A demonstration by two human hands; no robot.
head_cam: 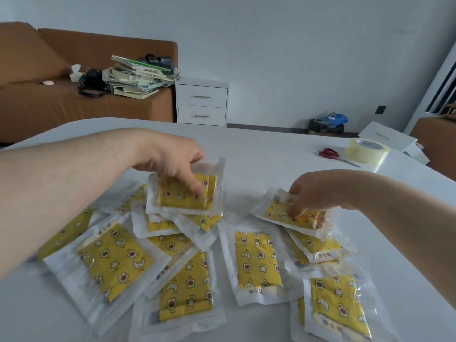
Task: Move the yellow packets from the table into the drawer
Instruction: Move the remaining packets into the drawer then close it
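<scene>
Head view. Step in hand, as I read it: picking packets off the pile, one per hand, w/ none in a drawer yet.

To do it well:
- Grip each packet by the clear film edge plus some of the yellow insert. The film looks slick & floppy, so an edge-only pinch could slip.
- Lift straight up. The packets overlap, & a sideways drag would likely pull neighbours along.
- Stacking several per trip prob. saves walking, since many are left.
- Free one hand before reaching the cabinet. Both its drawers look closed.

Hands:
- The left hand (172,156) is curled over the top edge of a lifted packet (170,197), fingers spread down its front. The packet is tilted & looks clear of the ones below. The thumb is hidden.
- The right hand (313,191) is nearly closed, its fingertips (293,211) pinching a second packet (272,214). The far edge of that one is raised, while the near edge seems to rest on the heap. Can't tell if it's fully off.

Places, all vs. the tape roll (367,150):
- The scissors (330,154) lie just beside it, to its left.
- The remaining yellow packets (256,260) lie well left of it & nearer the camera, spread overlapping on the worktop (271,149).
- The white two-drawer cabinet (202,102) stands far beyond it & to its left, off the worktop, against the wall.
</scene>
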